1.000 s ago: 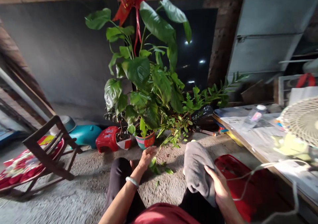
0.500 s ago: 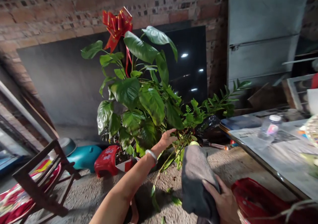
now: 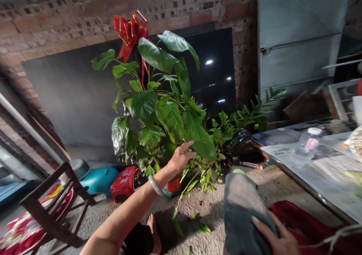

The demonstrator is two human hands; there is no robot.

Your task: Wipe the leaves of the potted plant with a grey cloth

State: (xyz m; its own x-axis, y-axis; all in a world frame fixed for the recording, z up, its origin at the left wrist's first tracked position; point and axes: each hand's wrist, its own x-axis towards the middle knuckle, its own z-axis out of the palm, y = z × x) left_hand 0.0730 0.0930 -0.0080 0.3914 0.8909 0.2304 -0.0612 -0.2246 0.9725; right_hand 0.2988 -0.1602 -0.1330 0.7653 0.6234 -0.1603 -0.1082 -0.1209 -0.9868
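A tall potted plant [image 3: 144,104] with large glossy green leaves stands ahead of me. My left hand [image 3: 181,157], a pale bangle on its wrist, reaches into it with fingers stretched out. The fingertips meet the lower edge of one broad leaf [image 3: 199,136]; I cannot tell whether they touch it or pinch it. Low on the right, my right hand [image 3: 275,234] grips a grey cloth [image 3: 244,198], bunched and dark toward the hand. A pale green rounded edge [image 3: 239,171] shows at the cloth's far end; what it belongs to is hidden.
A red bow [image 3: 131,34] tops the plant. To the left are a wooden chair [image 3: 53,206], a teal stool [image 3: 98,180] and a red stool [image 3: 124,185]. On the right, a newspaper-covered table [image 3: 333,179] bears a plastic bottle [image 3: 309,143]. My bare foot [image 3: 154,232] is below.
My left hand has shifted a little left, and the broad leaf beside it has swung forward and right. My right hand has moved right and down with the grey cloth.
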